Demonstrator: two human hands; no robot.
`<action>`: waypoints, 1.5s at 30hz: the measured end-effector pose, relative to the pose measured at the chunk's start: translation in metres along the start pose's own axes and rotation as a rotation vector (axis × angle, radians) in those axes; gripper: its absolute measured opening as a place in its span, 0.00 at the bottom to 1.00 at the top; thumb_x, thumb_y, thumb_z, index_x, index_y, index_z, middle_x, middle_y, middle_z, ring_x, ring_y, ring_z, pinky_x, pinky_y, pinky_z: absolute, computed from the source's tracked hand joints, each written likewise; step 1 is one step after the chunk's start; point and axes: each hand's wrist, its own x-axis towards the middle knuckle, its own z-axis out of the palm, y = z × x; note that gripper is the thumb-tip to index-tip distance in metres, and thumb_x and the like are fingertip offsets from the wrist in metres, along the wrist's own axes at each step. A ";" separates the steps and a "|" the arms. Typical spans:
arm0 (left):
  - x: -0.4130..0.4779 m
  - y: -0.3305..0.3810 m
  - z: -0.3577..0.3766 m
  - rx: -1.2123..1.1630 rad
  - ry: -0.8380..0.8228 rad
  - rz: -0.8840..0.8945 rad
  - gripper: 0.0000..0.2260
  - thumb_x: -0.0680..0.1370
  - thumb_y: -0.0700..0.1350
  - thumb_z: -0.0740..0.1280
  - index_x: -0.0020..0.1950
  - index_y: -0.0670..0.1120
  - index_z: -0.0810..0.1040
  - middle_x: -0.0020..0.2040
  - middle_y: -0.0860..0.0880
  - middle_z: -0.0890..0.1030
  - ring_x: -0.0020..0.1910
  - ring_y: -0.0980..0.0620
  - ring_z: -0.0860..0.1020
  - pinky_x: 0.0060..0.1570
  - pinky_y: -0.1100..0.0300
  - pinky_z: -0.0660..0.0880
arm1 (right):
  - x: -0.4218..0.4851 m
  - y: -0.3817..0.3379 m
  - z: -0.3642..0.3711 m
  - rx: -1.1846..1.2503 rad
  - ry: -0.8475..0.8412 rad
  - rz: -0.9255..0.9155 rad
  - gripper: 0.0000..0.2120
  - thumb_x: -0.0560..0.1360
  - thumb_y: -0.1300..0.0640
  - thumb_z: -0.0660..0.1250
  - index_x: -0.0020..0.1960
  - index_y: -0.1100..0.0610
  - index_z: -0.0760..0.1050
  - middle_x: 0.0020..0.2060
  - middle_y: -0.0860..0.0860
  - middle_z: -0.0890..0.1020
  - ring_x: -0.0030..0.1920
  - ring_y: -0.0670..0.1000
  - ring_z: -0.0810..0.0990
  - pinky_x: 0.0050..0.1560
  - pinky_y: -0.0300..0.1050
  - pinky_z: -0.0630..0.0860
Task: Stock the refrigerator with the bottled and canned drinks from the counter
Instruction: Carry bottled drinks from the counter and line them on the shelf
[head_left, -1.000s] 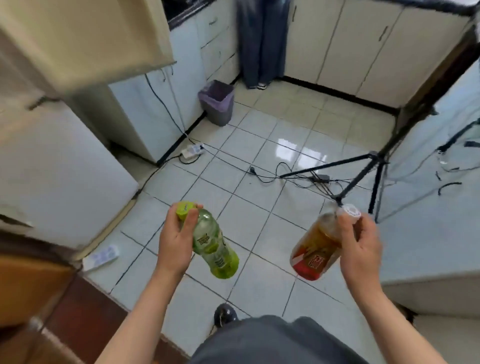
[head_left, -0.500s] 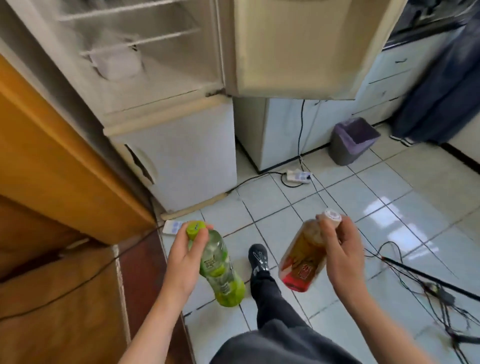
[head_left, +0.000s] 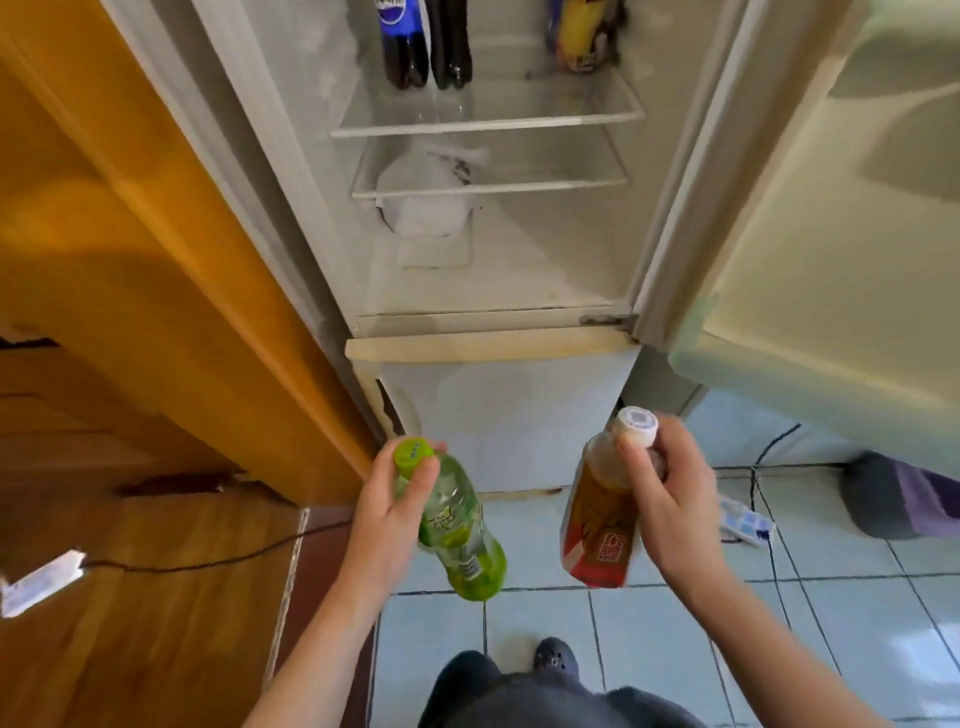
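Observation:
My left hand (head_left: 387, 512) grips a green bottle (head_left: 460, 535) by its neck, under the green cap. My right hand (head_left: 670, 499) grips an amber tea bottle (head_left: 597, 525) with a red label and a white cap. Both bottles hang tilted in front of the open refrigerator (head_left: 493, 260). On its upper shelf (head_left: 488, 122) stand dark cola bottles (head_left: 423, 44) and a yellow-labelled bottle (head_left: 576, 36). The two lower shelves hold no drinks; a white bag (head_left: 426, 202) lies below them.
The refrigerator door (head_left: 831, 234) is swung open to the right. A wooden door and frame (head_left: 156, 260) stand close on the left. On the tiled floor at right lie a power strip (head_left: 745, 522), cables and a dark bin (head_left: 901, 499). My shoe (head_left: 556, 657) is below.
My view has swung left from the kitchen floor to face the open refrigerator, which now fills the frame. Both hands still hold their bottles the same way.

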 end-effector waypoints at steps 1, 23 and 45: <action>0.012 0.002 0.000 -0.011 0.015 -0.007 0.13 0.75 0.55 0.64 0.55 0.49 0.77 0.48 0.56 0.81 0.47 0.59 0.80 0.42 0.69 0.75 | 0.017 -0.002 0.010 0.006 -0.025 -0.005 0.08 0.75 0.43 0.61 0.45 0.47 0.73 0.39 0.38 0.78 0.39 0.38 0.75 0.37 0.27 0.69; 0.329 0.185 -0.049 -0.010 -0.100 0.576 0.05 0.77 0.51 0.61 0.49 0.54 0.77 0.46 0.55 0.81 0.42 0.61 0.79 0.40 0.68 0.75 | 0.292 -0.104 0.156 0.131 0.233 -0.397 0.05 0.75 0.47 0.58 0.45 0.46 0.71 0.38 0.38 0.76 0.40 0.38 0.73 0.43 0.32 0.69; 0.501 0.257 -0.003 0.253 0.352 0.625 0.05 0.78 0.53 0.63 0.47 0.53 0.74 0.39 0.57 0.78 0.38 0.66 0.75 0.41 0.70 0.69 | 0.488 -0.144 0.201 0.052 0.133 -0.494 0.07 0.77 0.45 0.58 0.41 0.44 0.66 0.35 0.43 0.75 0.36 0.40 0.73 0.38 0.38 0.69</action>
